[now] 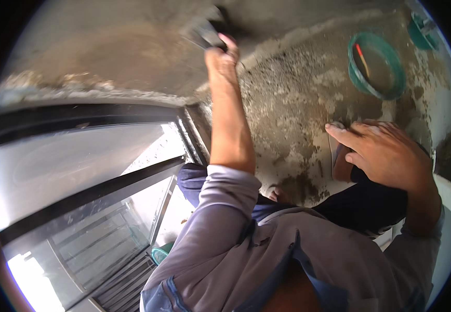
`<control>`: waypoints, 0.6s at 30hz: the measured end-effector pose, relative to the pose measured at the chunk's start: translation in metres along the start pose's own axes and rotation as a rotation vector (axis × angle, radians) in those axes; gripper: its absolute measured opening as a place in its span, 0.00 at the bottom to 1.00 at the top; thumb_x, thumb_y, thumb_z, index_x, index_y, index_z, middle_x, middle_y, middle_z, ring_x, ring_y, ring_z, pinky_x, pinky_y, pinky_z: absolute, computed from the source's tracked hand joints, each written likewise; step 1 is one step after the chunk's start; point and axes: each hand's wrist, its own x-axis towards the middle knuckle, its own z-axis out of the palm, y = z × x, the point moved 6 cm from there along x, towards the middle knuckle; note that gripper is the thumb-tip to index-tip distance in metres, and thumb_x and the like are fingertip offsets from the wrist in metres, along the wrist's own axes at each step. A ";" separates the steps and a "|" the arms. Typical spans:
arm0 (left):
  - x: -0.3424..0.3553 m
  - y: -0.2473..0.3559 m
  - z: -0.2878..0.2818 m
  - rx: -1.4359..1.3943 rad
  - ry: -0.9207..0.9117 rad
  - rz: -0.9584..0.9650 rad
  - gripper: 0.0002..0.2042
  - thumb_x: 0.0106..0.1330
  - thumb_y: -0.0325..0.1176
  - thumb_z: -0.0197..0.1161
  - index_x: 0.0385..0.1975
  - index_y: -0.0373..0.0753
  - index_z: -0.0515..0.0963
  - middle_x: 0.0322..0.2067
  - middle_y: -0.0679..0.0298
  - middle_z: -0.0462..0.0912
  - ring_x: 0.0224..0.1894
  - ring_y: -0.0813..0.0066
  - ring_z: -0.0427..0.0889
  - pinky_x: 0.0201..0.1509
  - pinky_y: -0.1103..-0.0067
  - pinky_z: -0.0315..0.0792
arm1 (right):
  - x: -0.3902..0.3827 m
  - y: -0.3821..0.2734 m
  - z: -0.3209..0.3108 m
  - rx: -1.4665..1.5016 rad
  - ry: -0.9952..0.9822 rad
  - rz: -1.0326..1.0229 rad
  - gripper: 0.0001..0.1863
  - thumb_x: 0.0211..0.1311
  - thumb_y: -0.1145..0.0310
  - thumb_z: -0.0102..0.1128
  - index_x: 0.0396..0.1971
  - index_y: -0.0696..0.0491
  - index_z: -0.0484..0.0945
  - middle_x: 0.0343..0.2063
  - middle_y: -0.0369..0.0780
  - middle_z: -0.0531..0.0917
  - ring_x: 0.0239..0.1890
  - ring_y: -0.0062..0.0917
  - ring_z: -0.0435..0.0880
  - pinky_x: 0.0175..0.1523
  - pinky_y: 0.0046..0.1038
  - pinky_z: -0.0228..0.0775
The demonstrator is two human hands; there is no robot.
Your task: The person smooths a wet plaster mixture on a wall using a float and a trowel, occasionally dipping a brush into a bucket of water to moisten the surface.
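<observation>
My left hand (222,56) is stretched far forward and closed around a flat grey plastering trowel (202,32), blurred by motion. Its blade lies at the smeared brown-grey wall (132,41), with a dark patch beside it; whether it touches cannot be made out. My right hand (384,148) hangs over my bent knee with the fingers stretched out and nothing in them. Pale grey smears mark its fingers. Beyond it stands a green basin (399,78) with murky contents and a red-tipped, yellowish stick-like tool (362,58) inside.
A dark-framed glass door or window (85,122) stands at my left, below the wall's rough lower edge. Another green container (421,32) sits at the far right. The floor (288,109) is rough and splashed with wet patches. A green tub (160,253) shows at lower left.
</observation>
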 end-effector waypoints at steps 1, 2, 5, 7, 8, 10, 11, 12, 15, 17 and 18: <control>0.013 0.017 -0.011 0.073 -0.005 0.130 0.11 0.74 0.36 0.51 0.41 0.41 0.81 0.36 0.60 0.83 0.27 0.64 0.82 0.24 0.77 0.85 | 0.006 -0.002 0.002 -0.006 -0.033 -0.009 0.28 0.67 0.66 0.58 0.66 0.50 0.68 0.48 0.48 0.82 0.52 0.42 0.80 0.58 0.40 0.70; 0.030 0.015 -0.023 0.137 -0.006 0.235 0.11 0.74 0.38 0.52 0.41 0.44 0.81 0.38 0.64 0.84 0.27 0.66 0.82 0.23 0.78 0.84 | 0.008 0.004 0.004 -0.032 0.023 -0.006 0.28 0.67 0.66 0.58 0.67 0.50 0.68 0.47 0.47 0.81 0.51 0.42 0.80 0.58 0.39 0.70; 0.033 0.066 -0.051 0.279 0.043 0.259 0.11 0.75 0.40 0.51 0.48 0.46 0.78 0.45 0.66 0.82 0.34 0.69 0.82 0.24 0.78 0.82 | 0.008 0.006 0.005 -0.068 0.139 -0.082 0.28 0.66 0.65 0.58 0.66 0.51 0.69 0.46 0.46 0.81 0.51 0.43 0.79 0.58 0.40 0.68; 0.016 0.048 -0.093 0.405 0.080 0.493 0.16 0.76 0.37 0.47 0.61 0.47 0.66 0.56 0.60 0.74 0.43 0.67 0.81 0.29 0.76 0.83 | 0.000 0.022 0.009 -0.057 0.086 -0.036 0.27 0.67 0.66 0.58 0.65 0.53 0.69 0.47 0.48 0.82 0.53 0.44 0.80 0.59 0.41 0.68; -0.007 0.032 -0.098 0.512 0.051 0.678 0.22 0.77 0.36 0.44 0.69 0.48 0.57 0.63 0.57 0.68 0.49 0.65 0.79 0.33 0.74 0.84 | -0.009 0.030 0.007 -0.059 0.092 0.000 0.27 0.67 0.66 0.58 0.65 0.53 0.69 0.47 0.48 0.82 0.52 0.44 0.80 0.59 0.41 0.68; -0.056 0.095 -0.110 0.742 0.128 1.159 0.29 0.78 0.35 0.41 0.75 0.53 0.40 0.70 0.51 0.56 0.57 0.59 0.75 0.49 0.66 0.81 | -0.008 0.013 0.003 -0.050 0.097 -0.063 0.27 0.67 0.66 0.58 0.65 0.52 0.69 0.46 0.48 0.82 0.52 0.44 0.80 0.58 0.42 0.69; -0.072 0.101 -0.117 0.805 0.170 1.291 0.32 0.78 0.35 0.40 0.76 0.54 0.33 0.72 0.49 0.50 0.61 0.56 0.73 0.57 0.64 0.78 | -0.010 0.012 0.003 -0.071 0.127 -0.085 0.26 0.67 0.65 0.58 0.65 0.51 0.70 0.46 0.48 0.82 0.51 0.44 0.80 0.57 0.42 0.69; -0.092 0.088 -0.104 0.778 0.161 1.269 0.33 0.78 0.35 0.40 0.76 0.52 0.29 0.73 0.47 0.48 0.64 0.53 0.70 0.67 0.63 0.72 | -0.009 0.010 0.004 -0.062 0.098 -0.085 0.26 0.67 0.65 0.58 0.65 0.51 0.70 0.46 0.47 0.81 0.50 0.44 0.80 0.57 0.42 0.70; -0.077 0.122 -0.084 1.154 0.327 1.637 0.36 0.77 0.35 0.42 0.75 0.44 0.25 0.75 0.44 0.42 0.66 0.51 0.67 0.69 0.68 0.70 | -0.011 -0.004 -0.001 -0.037 0.046 -0.118 0.25 0.68 0.65 0.58 0.64 0.47 0.71 0.44 0.47 0.81 0.49 0.42 0.80 0.56 0.41 0.70; -0.064 0.062 -0.069 0.865 -0.047 1.582 0.35 0.77 0.34 0.39 0.75 0.42 0.26 0.73 0.39 0.44 0.65 0.54 0.69 0.66 0.68 0.74 | -0.024 0.007 0.002 -0.028 0.073 -0.074 0.25 0.67 0.65 0.59 0.64 0.45 0.71 0.42 0.46 0.81 0.49 0.42 0.80 0.55 0.41 0.71; -0.058 0.044 -0.070 1.022 -0.017 1.600 0.34 0.78 0.36 0.38 0.75 0.42 0.26 0.72 0.38 0.47 0.66 0.53 0.68 0.67 0.65 0.72 | -0.030 0.008 0.004 -0.014 0.086 -0.086 0.25 0.67 0.65 0.59 0.64 0.43 0.72 0.42 0.46 0.81 0.49 0.42 0.80 0.54 0.41 0.71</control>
